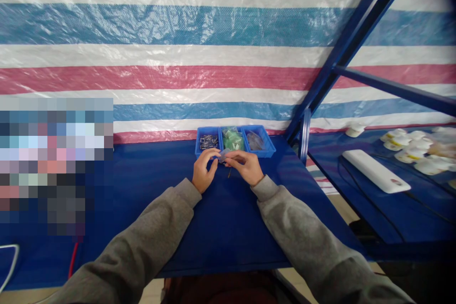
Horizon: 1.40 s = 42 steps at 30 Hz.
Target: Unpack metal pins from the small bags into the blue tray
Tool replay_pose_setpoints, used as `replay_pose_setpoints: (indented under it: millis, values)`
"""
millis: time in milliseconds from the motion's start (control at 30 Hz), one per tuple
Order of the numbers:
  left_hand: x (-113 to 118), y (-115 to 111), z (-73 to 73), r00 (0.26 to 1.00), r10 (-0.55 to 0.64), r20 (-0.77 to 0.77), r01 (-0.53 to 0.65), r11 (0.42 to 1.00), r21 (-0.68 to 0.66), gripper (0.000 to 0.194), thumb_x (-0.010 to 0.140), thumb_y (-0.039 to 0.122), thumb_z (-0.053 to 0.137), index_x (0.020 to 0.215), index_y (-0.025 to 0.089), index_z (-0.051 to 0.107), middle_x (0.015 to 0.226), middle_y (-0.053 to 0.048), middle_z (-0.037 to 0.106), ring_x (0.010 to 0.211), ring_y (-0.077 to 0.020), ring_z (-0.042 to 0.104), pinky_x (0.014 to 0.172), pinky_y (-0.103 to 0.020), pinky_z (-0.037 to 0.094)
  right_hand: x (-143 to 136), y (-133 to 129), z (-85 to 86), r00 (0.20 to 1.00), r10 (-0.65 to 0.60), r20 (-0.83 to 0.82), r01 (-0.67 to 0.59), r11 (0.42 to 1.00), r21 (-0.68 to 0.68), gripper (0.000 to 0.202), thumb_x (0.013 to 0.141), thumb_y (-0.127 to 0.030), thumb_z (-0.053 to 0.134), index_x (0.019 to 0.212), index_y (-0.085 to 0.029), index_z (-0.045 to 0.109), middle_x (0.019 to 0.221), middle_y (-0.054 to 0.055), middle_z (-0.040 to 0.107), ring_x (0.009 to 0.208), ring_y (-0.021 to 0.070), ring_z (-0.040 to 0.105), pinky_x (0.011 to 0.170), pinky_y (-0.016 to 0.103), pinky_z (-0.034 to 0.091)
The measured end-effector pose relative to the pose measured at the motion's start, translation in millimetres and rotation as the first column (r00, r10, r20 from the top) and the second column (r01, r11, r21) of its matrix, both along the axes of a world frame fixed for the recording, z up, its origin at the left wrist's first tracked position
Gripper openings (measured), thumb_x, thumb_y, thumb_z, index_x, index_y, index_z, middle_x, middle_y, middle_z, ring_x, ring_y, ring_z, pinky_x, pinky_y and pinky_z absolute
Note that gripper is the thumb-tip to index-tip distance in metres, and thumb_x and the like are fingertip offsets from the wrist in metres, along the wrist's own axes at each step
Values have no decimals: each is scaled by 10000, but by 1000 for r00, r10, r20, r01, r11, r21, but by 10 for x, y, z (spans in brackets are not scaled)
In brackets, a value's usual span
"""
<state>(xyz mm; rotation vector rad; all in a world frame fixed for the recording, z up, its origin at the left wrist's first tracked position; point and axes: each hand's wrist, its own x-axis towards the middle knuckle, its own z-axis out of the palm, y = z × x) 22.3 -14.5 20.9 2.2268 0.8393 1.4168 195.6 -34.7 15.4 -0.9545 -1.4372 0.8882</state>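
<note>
A person in grey sleeves works at a blue desk, left hand and right hand meeting fingertip to fingertip. The two-handed grip appears closed on a small clear plastic bag, pinched between them; whatever dark bits lie at the fingertips are too small to identify. Just beyond the grip stand three blue bins: metal screws ahead to its left, green packets directly ahead, clear bags ahead to its right. A thin brownish piece shows just below the right fingertips.

The slick film could slip if the pinch loosens, spilling small contents, and a forward nudge could knock knuckles against the bin rims. Beyond the bins, striped sheeting limits reach; the desk's front edge runs well behind the grip, leaving room to draw back between the forearms.
</note>
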Motion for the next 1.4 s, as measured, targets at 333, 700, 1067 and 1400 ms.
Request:
replay_pose_setpoints:
  millis: [333, 700, 1067, 1400]
  values:
    - [2, 9, -41, 998, 51, -24, -52, 997, -50, 169, 891, 283, 514, 906, 174, 641, 894, -50, 676, 850, -161, 628, 817, -295, 489, 30, -11, 81, 934, -232, 271, 191, 967, 169, 266, 818, -448, 593, 804, -196, 676, 859, 61, 642, 721, 163, 608, 563, 259, 496]
    - [40, -26, -69, 994, 61, 93, -59, 998, -28, 152, 838, 278, 595, 930, 158, 609, 953, -50, 653, 755, -112, 629, 731, -233, 508, 25, -4, 30, 899, -246, 363, 224, 969, 102, 277, 834, -442, 575, 767, -178, 624, 563, -17, 588, 498, 115, 531, 528, 231, 424]
    - [16, 6, -101, 981, 41, 192, 7, 970, -244, 200, 857, 296, 566, 1005, 175, 508, 684, 20, 633, 609, -107, 624, 644, -221, 501, 13, -67, 74, 907, -177, 383, 42, 941, 334, 265, 903, -238, 462, 1122, -229, 611, 1017, 70, 613, 804, 157, 603, 684, 284, 515]
    - [-2, -4, -70, 983, 1, 184, 41, 973, -227, 193, 913, 302, 465, 999, 168, 573, 682, 5, 613, 591, -94, 584, 608, -213, 492, -10, -53, 66, 876, -226, 426, 75, 937, 342, 177, 896, -321, 505, 880, -197, 629, 847, 56, 619, 759, 157, 597, 656, 267, 499]
